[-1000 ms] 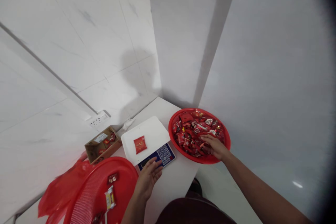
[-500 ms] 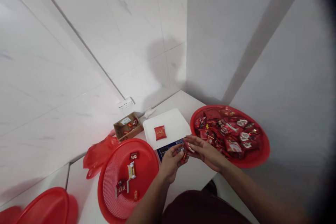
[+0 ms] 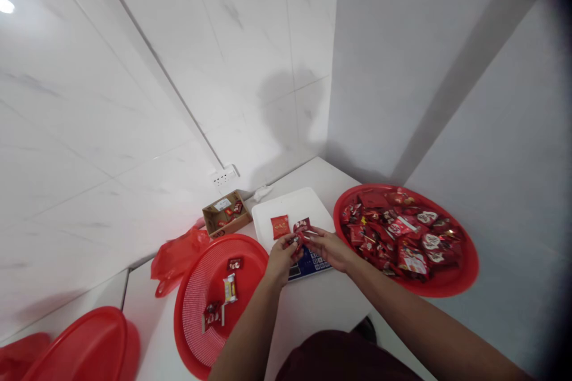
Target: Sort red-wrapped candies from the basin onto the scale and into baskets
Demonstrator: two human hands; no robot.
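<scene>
Both my hands meet over the front edge of a white weighing scale (image 3: 311,203) with a blue key panel. My left hand (image 3: 281,261) is closed on small red wrapped sweets, partly hidden by its fingers. My right hand (image 3: 331,250) pinches a dark red sweet packet (image 3: 301,225) with white print, right beside the left fingertips. On the scale's plate, just left of that packet, lies a flat square red packet (image 3: 280,226) with gold lettering.
A red basin (image 3: 469,274) heaped with red packets stands at right. Left of the scale is a red mesh basket (image 3: 190,292) with several sweets. Behind it sit a small cardboard box (image 3: 214,217) and a red plastic bag (image 3: 176,259). Another red basket (image 3: 84,345) is at lower left.
My hands have moved forward onto the scale's plate, and the dark red packet now shows beyond the fingertips. The camera view has shifted slightly left.
</scene>
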